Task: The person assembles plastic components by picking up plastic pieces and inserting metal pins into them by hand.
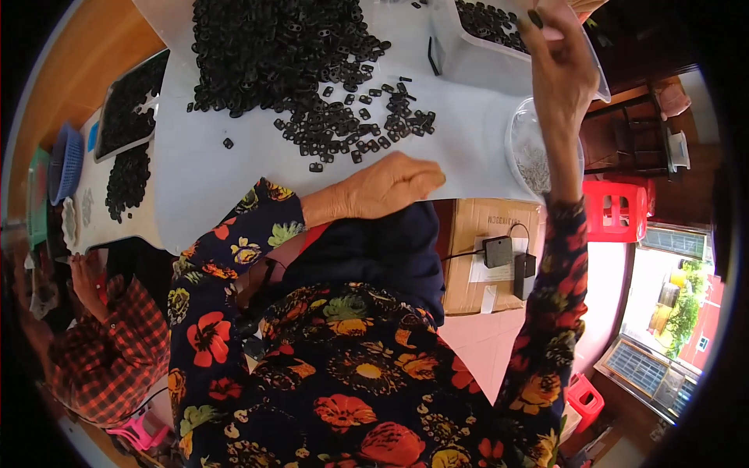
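My left hand (382,186) rests at the near edge of the white table (250,168), its fingers curled and pressed together. Whatever it may hold is hidden. Just beyond it lie loose small black plastic pieces with two holes (331,132), spreading out from a large heap (265,54) of the same kind. My right hand (563,66) is raised over the side of a translucent plastic bin (476,66) at the far right. Its fingers are closed at the tips, where a small black piece (536,19) shows. More black pieces (490,23) lie inside the bin.
Under my right forearm stands a clear round tub (516,144) with small silvery parts. A cardboard box (468,226) carrying a black adapter (497,251) is below the table edge. To the left, a co-worker in a checked shirt (117,351) sits near a tray of black pieces (129,109).
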Demonstrator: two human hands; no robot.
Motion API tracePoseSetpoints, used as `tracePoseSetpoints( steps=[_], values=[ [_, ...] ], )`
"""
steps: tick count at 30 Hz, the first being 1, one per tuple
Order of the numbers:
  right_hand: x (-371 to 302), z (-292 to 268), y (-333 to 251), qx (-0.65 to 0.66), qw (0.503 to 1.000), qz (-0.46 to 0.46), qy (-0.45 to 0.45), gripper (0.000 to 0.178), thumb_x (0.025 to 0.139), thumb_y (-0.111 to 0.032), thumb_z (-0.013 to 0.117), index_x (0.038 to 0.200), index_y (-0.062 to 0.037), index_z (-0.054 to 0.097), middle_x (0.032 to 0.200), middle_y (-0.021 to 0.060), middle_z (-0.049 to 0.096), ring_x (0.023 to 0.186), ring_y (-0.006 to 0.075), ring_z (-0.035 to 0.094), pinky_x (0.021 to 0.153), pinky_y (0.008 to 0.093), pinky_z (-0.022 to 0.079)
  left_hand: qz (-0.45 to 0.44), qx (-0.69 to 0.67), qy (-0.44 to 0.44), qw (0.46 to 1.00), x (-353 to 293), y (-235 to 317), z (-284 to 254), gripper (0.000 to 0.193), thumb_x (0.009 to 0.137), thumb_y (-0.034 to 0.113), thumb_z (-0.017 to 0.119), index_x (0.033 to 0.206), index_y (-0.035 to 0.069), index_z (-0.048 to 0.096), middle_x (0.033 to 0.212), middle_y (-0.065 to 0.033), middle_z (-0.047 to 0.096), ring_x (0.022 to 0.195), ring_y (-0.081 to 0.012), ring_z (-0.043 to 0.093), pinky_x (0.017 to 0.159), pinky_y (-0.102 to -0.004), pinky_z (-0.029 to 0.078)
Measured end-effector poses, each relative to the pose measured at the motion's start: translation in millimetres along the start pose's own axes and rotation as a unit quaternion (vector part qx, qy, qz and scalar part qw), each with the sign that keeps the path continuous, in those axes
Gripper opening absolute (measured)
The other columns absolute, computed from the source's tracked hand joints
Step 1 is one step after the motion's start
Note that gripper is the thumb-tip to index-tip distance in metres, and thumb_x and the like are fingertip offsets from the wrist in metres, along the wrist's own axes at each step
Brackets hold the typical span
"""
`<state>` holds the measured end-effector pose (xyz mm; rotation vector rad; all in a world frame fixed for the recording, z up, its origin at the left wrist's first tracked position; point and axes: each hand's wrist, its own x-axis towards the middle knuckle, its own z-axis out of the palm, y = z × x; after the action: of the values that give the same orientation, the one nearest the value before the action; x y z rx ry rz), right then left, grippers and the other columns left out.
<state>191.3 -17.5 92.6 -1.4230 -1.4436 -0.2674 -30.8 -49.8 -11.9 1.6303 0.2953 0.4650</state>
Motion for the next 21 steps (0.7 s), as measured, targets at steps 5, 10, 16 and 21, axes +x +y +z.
tracePoseSetpoints(
  steps=[5, 10, 16, 21],
  values=[
    [-38.3, 25.6, -20.2, 0.137, 0.988, 0.016, -0.066, 0.011, 0.081, -0.009, 0.071, 0.091, -0.0060, 0.067, 0.069, -0.0003, 0.061, 0.055, 0.0060, 0.050, 0.051, 0.0218, 0.040, -0.035, -0.014, -0.028, 0.999, -11.2, -6.6, 0.2, 0.025, 0.095, 0.018, 0.045, 0.080, -0.003, 0.049, 0.065, -0.0080, 0.042, 0.062, -0.0154, 0.038, 0.062, -0.0307, 0.040],
    [-98.1, 57.0, -26.0, 0.182, 0.918, 0.095, -0.340, 0.009, 0.080, 0.000, 0.065, 0.088, -0.0015, 0.065, 0.074, 0.0038, 0.062, 0.059, 0.0082, 0.052, 0.055, 0.0248, 0.044, 0.031, -0.019, -0.028, 0.999, -7.2, -17.0, 1.1, 0.026, 0.094, 0.018, 0.044, 0.076, 0.000, 0.046, 0.064, -0.0052, 0.040, 0.060, -0.0141, 0.037, 0.058, -0.0296, 0.038],
    [-97.5, 84.4, -23.5, 0.182, 0.902, -0.004, -0.392, 0.014, 0.077, 0.003, 0.064, 0.091, -0.0001, 0.064, 0.075, 0.0076, 0.060, 0.058, 0.0150, 0.052, 0.055, 0.0269, 0.044, 0.013, -0.004, -0.040, 0.999, -7.1, -20.1, -1.7, 0.026, 0.094, 0.019, 0.046, 0.078, -0.002, 0.047, 0.064, -0.0066, 0.039, 0.060, -0.0144, 0.036, 0.058, -0.0298, 0.038],
    [-86.9, 113.5, -31.1, 0.194, 0.897, -0.065, -0.393, 0.015, 0.076, 0.002, 0.063, 0.091, -0.0014, 0.065, 0.077, 0.0090, 0.060, 0.058, 0.0205, 0.053, 0.055, 0.0299, 0.045, 0.016, -0.002, -0.036, 0.999, -5.8, -19.8, -2.0, 0.026, 0.094, 0.019, 0.047, 0.081, -0.002, 0.049, 0.064, -0.0076, 0.037, 0.061, -0.0157, 0.036, 0.059, -0.0305, 0.039]
  ],
)
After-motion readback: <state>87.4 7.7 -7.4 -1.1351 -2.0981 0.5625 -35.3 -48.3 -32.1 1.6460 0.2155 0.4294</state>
